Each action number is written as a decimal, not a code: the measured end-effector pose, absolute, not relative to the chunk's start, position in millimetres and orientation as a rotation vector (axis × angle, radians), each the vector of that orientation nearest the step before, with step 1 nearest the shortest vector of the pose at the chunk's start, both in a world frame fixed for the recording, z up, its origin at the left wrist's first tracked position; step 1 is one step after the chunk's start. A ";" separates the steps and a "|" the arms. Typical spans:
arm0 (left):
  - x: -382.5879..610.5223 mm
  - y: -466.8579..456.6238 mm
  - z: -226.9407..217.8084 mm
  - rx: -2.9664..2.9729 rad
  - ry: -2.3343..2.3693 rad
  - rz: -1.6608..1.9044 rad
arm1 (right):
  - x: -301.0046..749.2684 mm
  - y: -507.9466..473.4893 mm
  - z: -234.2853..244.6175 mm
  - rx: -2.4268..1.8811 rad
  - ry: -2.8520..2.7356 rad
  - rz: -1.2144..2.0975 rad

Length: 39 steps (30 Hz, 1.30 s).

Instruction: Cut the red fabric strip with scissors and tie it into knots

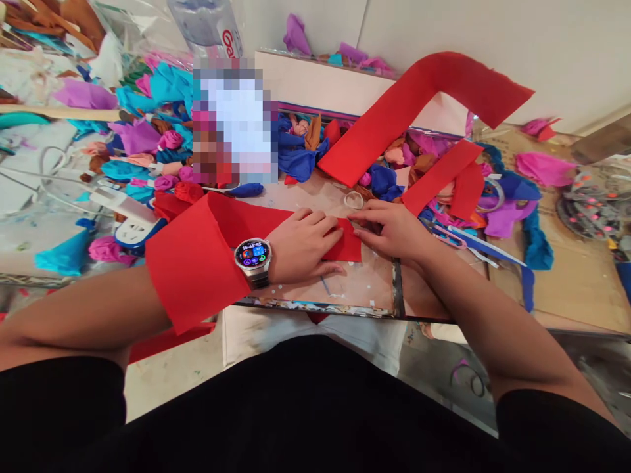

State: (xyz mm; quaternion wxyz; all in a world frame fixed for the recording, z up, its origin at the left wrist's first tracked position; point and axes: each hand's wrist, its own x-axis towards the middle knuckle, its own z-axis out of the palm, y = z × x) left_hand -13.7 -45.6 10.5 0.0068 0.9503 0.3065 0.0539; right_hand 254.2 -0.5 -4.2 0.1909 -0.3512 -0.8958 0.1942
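So we've got the strip draped over our left forearm, its end flat on the tabletop, left grip spread loosely on top, probably to stop sliding, right grip narrow at the edge, can't tell if pinching

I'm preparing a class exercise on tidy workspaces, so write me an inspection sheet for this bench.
Surface: tabletop with small scraps by the front edge.
Work things: red strip under the left hand, apparently looping over the forearm; large bent red piece and narrower red piece behind.
Clutter: crumpled coloured pieces heaped left and behind.
Hands: left hand lies on the strip; right hand at its end, contact unclear.
Cables: white cable beside power strip, left.
Surroundings: pale wall behind, cardboard right.
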 end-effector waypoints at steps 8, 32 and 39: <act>-14.1 -47.8 8.1 2.933 1.062 0.244 | 254.8 -0.2 -2.7 -0.940 -2.538 0.581; -13.7 -45.4 7.9 2.889 0.965 0.323 | 253.3 -0.4 -4.6 -0.827 -2.427 0.710; -14.7 -46.8 7.2 2.899 0.997 0.324 | 252.1 -1.2 -3.5 -0.887 -2.393 0.747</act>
